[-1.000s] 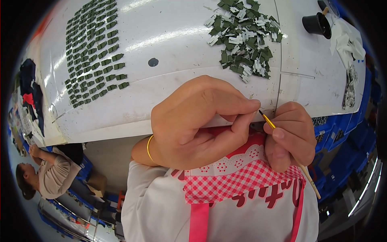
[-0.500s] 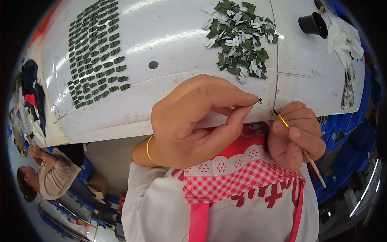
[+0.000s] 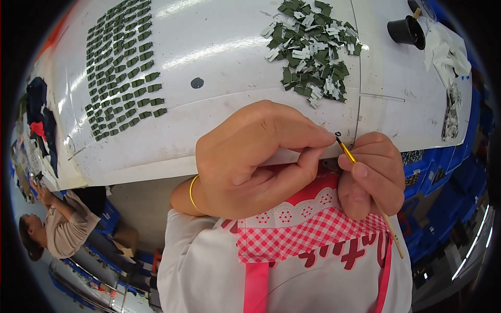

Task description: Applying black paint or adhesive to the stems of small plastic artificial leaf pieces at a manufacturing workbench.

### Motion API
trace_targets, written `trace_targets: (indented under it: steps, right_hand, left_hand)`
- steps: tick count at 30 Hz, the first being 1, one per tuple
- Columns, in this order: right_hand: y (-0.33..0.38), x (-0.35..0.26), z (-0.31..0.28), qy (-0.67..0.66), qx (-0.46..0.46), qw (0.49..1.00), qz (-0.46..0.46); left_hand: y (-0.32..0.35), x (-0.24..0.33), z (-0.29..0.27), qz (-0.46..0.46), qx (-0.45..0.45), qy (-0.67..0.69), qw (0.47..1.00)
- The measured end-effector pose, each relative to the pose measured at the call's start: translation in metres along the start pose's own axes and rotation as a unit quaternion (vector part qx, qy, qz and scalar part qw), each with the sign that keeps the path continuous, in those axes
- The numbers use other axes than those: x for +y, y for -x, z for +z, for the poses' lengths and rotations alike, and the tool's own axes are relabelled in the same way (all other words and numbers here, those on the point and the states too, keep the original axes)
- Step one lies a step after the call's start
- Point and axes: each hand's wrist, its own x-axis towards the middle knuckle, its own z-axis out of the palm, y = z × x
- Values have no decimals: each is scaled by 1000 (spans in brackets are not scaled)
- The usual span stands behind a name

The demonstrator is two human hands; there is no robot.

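The left hand (image 3: pixel 261 161) has its grip closed, thumb and forefinger pinched on a tiny piece with a dark loop (image 3: pixel 338 134) poking out past the fingertips; the rest is hidden. The right hand (image 3: pixel 371 175) has its grip clamped round a paintbrush (image 3: pixel 348 154), whose dark tip is at the loop, perhaps touching. Both are near the front edge of the counter (image 3: pixel 224 57).

Toward the counter's far right, a black cup (image 3: pixel 402 33) shows a dark interior, its contents unreadable; a wooden stick (image 3: pixel 417 13) shows at its rim. Beside the right hand, blue bins (image 3: pixel 437 169) hold small parts (image 3: pixel 414 156), too blurred to name. Loose on the counter lie a heap of green and pale pieces (image 3: pixel 313 55) and rows of green pieces (image 3: pixel 122 70).
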Motion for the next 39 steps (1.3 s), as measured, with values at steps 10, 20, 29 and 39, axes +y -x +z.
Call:
trace_targets:
  steps: [10, 20, 29, 39]
  right_hand:
    - [-2, -2, -5, -3, -18, 1000, 25]
    - [-1, -2, -7, -46, -13, 998, 46]
    - [-1, -1, -3, -36, 14, 998, 46]
    - [3, 0, -5, -42, 17, 999, 25]
  left_hand:
    - [0, -1, 0, 11, -4, 2, 1000]
    - [1, -2, 0, 7, -4, 7, 1000]
    - [1, -2, 0, 14, -5, 7, 1000]
    - [0, -1, -1, 2, -4, 7, 1000]
